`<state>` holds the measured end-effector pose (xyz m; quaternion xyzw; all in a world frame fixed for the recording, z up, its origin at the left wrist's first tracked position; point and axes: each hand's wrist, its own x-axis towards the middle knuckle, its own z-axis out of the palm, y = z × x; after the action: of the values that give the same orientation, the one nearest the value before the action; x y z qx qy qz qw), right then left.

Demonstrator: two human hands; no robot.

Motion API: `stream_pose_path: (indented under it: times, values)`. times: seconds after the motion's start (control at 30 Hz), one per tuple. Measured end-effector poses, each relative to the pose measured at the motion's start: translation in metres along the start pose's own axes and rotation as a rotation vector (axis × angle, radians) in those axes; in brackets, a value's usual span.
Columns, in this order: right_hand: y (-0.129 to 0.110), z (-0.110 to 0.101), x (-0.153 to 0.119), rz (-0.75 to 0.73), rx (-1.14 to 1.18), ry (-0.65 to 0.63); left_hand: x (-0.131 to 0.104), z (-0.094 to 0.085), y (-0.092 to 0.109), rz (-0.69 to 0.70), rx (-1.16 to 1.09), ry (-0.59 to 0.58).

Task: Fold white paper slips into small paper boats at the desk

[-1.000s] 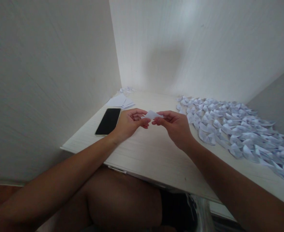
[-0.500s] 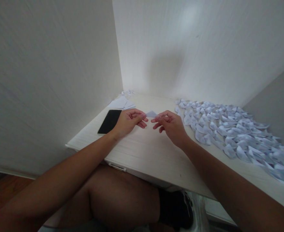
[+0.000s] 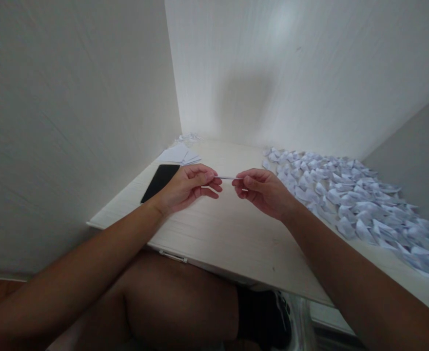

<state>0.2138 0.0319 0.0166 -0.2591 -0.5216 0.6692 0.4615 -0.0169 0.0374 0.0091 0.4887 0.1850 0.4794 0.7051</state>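
Right of the smartphone (image 3: 158, 183), the left hand (image 3: 186, 187), partly hiding it, and right hand (image 3: 263, 191) pinch a folded paper slip (image 3: 227, 177), loose sheets (image 3: 173, 153) lying behind the phone, creased paper pieces (image 3: 362, 195) well to its right.

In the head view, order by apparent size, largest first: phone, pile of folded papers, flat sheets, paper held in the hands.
1. Pile of folded papers
2. Phone and flat sheets: not ranked; the phone is partly hidden and the sheets lie farther away
3. Held paper, a thin line
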Motion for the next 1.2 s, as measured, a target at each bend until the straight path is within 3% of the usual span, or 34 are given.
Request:
stream_pose_path:
  times: [0.17,0.3,0.43,0.73,0.9,1.07,1.2]
  values:
    - [0.001,-0.008,0.003,-0.012,-0.217,0.000,0.000,-0.007,0.005,-0.073,0.086,-0.010]
    - [0.004,-0.011,0.005,-0.041,-0.447,-0.007,0.001,-0.017,0.006,-0.074,0.345,-0.007]
    - [0.006,-0.008,0.005,-0.081,-0.628,-0.017,0.000,-0.019,0.003,0.024,0.637,-0.009]
    - [-0.001,-0.001,0.000,-0.186,-0.859,-0.022,-0.003,-0.017,0.009,0.169,0.870,-0.081]
    - [0.005,-0.002,0.000,-0.209,-0.930,-0.047,-0.003,-0.021,0.006,0.341,1.114,-0.145]
    - [0.009,-0.004,0.001,-0.272,-1.001,-0.035,-0.002,-0.023,0.002,0.428,1.194,-0.170]
    - [0.011,-0.006,0.002,-0.336,-1.017,-0.019,-0.002,-0.022,0.001,0.418,1.175,-0.129]
